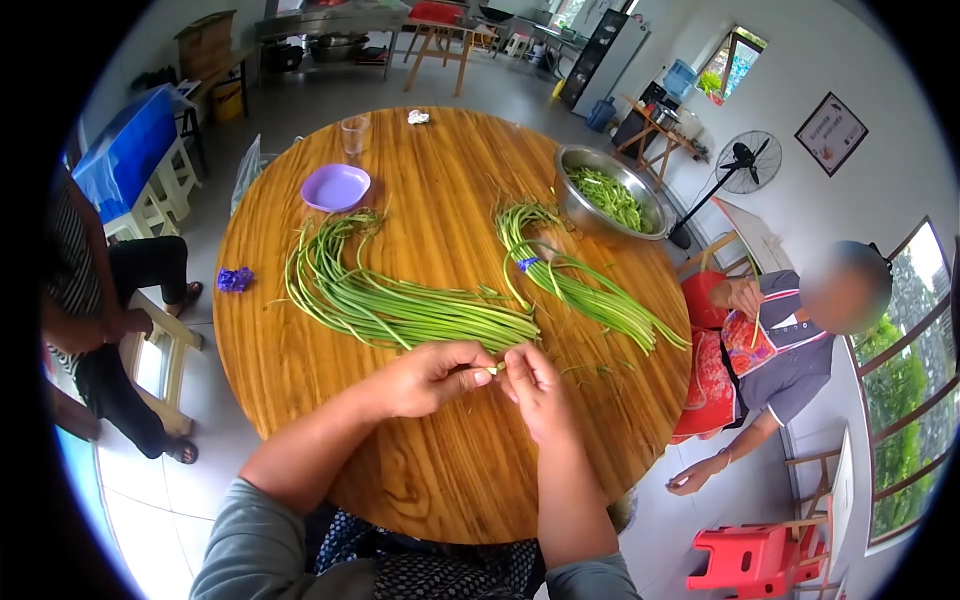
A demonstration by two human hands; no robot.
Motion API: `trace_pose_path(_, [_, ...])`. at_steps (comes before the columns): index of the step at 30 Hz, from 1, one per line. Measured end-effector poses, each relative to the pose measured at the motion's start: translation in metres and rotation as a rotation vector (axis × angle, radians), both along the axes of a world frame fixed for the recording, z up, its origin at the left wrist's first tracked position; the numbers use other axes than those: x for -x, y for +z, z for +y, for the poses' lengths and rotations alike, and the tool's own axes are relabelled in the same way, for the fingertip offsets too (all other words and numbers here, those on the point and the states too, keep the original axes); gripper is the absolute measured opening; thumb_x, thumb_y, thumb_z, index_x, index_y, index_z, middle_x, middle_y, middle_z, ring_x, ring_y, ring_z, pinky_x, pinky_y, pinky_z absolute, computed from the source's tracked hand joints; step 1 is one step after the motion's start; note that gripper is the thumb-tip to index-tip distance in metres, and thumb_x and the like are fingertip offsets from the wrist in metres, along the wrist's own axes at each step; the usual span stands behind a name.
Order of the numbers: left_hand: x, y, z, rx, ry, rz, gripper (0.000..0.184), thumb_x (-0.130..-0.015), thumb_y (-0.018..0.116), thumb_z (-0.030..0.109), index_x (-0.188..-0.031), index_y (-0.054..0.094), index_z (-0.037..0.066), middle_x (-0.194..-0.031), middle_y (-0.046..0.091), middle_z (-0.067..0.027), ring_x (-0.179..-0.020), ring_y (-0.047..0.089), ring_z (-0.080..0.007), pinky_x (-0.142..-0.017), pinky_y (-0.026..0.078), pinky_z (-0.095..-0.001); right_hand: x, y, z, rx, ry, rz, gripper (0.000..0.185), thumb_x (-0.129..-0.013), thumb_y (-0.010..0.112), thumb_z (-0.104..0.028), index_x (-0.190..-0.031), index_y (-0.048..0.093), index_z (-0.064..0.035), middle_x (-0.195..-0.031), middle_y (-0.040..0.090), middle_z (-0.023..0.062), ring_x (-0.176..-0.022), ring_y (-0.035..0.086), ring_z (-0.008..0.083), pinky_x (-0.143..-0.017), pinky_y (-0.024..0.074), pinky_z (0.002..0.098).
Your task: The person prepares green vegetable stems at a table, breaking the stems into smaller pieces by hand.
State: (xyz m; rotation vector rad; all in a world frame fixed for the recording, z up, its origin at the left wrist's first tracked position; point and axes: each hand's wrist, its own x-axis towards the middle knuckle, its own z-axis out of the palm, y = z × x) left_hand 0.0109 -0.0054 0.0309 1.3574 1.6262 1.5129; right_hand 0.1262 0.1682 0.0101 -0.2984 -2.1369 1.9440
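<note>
My left hand (430, 380) and my right hand (535, 388) meet near the front middle of the round wooden table (430, 480). Both are closed in a pinch on a short green piece of garlic scape (497, 370), mostly covered by the fingers. Just beyond them lies a large loose bunch of garlic scapes (410, 312), its straight ends close to my fingers and its curled ends to the back left. A second bunch (592, 300), tied with a blue band (527, 264), rests farther right. Small green scraps (595, 370) lie beside my right hand.
A steel bowl (590, 218) of cut green pieces (607, 195) stands back right. Toward the back left are a purple dish (335, 190), clear cup (354, 136) and crumpled foil (418, 117); blue bands (235, 280) lie at the left edge. People sit on both sides.
</note>
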Motion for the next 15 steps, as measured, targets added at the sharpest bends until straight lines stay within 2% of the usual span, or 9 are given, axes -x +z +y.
trace_pose_path(1, [0.0, -0.002, 0.001, 0.001, 0.002, 0.001, 0.014, -0.098, 0.055, 0.014, -0.104, 0.061, 0.002, -0.093, 0.064, -0.0063, -0.087, 0.058, -0.013, -0.08, 0.047, -0.0279, 0.001, 0.003, -0.003, 0.001, 0.002, 0.001, 0.019, -0.1, 0.052, -0.024, -0.096, 0.059, -0.0075, -0.086, 0.061, 0.0024, -0.066, 0.047, 0.0091, -0.059, 0.0395, 0.0238])
trace_pose_path(3, [0.001, -0.006, 0.003, -0.04, 0.027, -0.057, 0.015, -0.098, 0.056, 0.015, -0.103, 0.061, 0.002, -0.089, 0.061, -0.0024, -0.085, 0.053, -0.0101, -0.078, 0.045, -0.0268, 0.006, 0.01, -0.01, -0.876, -0.252, 0.373, 0.02, -0.1, 0.053, -0.022, -0.097, 0.058, -0.0034, -0.092, 0.059, 0.0045, -0.068, 0.049, 0.0105, -0.063, 0.0429, 0.0251])
trace_pose_path(4, [0.001, -0.007, 0.004, -0.04, 0.032, -0.056, 0.015, -0.098, 0.056, 0.015, -0.103, 0.061, 0.002, -0.089, 0.061, -0.0024, -0.085, 0.053, -0.0101, -0.078, 0.045, -0.0268, 0.006, 0.013, -0.013, -0.874, -0.248, 0.377, 0.02, -0.1, 0.053, -0.022, -0.097, 0.058, -0.0034, -0.092, 0.059, 0.0045, -0.068, 0.049, 0.0105, -0.063, 0.0429, 0.0251])
trace_pose_path(6, [0.002, -0.007, 0.004, -0.058, 0.025, -0.108, 0.015, -0.099, 0.055, 0.015, -0.103, 0.061, 0.002, -0.089, 0.061, -0.0015, -0.085, 0.053, -0.0093, -0.078, 0.044, -0.026, 0.005, 0.015, -0.019, -0.559, -0.143, 0.438, 0.017, -0.099, 0.055, -0.019, -0.099, 0.057, -0.0023, -0.095, 0.056, 0.0062, -0.067, 0.051, 0.0116, -0.064, 0.0444, 0.0266])
trace_pose_path(7, [0.004, -0.009, 0.004, -0.056, 0.03, -0.106, 0.015, -0.099, 0.055, 0.015, -0.103, 0.061, 0.002, -0.089, 0.061, -0.0015, -0.085, 0.053, -0.0093, -0.078, 0.044, -0.026, 0.005, 0.011, -0.02, -0.556, -0.14, 0.441, 0.017, -0.099, 0.055, -0.019, -0.099, 0.057, -0.0023, -0.095, 0.056, 0.0062, -0.067, 0.051, 0.0116, -0.064, 0.0444, 0.0266])
trace_pose_path(9, [0.005, -0.014, 0.005, -0.055, -0.015, -0.143, 0.016, -0.098, 0.055, 0.016, -0.104, 0.062, 0.002, -0.092, 0.063, -0.0027, -0.086, 0.055, -0.0105, -0.079, 0.046, -0.0269, 0.004, 0.0, -0.019, -0.271, -0.092, 0.351, 0.013, -0.099, 0.053, -0.017, -0.098, 0.056, -0.0042, -0.092, 0.055, 0.0055, -0.065, 0.05, 0.011, -0.059, 0.0428, 0.0256])
trace_pose_path(10, [0.005, -0.014, 0.005, -0.055, -0.016, -0.143, 0.016, -0.098, 0.055, 0.016, -0.104, 0.062, 0.002, -0.092, 0.063, -0.0027, -0.086, 0.055, -0.0105, -0.079, 0.046, -0.0269, 0.005, 0.0, -0.02, -0.272, -0.093, 0.351, 0.013, -0.099, 0.053, -0.017, -0.098, 0.056, -0.0042, -0.092, 0.055, 0.0055, -0.065, 0.05, 0.011, -0.059, 0.0428, 0.0256])
trace_pose_path(13, [0.004, -0.013, 0.005, -0.037, -0.002, -0.147, 0.017, -0.098, 0.055, 0.017, -0.105, 0.062, 0.003, -0.093, 0.063, -0.0017, -0.085, 0.055, -0.0098, -0.08, 0.046, -0.0265, 0.007, 0.007, -0.016, 0.603, -0.257, 0.35, 0.014, -0.1, 0.052, -0.019, -0.092, 0.052, -0.0071, -0.089, 0.055, 0.0049, -0.059, 0.043, 0.0091, -0.051, 0.0355, 0.0236])
trace_pose_path(15, [0.003, -0.014, 0.006, -0.059, 0.021, -0.172, 0.018, -0.098, 0.055, 0.017, -0.107, 0.062, 0.003, -0.093, 0.064, -0.0048, -0.085, 0.058, -0.0143, -0.078, 0.048, -0.0291, 0.002, -0.003, 0.022, 0.844, -0.215, 0.439, 0.015, -0.099, 0.052, -0.023, -0.094, 0.055, -0.0092, -0.084, 0.053, 0.0046, -0.058, 0.043, 0.011, -0.055, 0.0376, 0.0262])
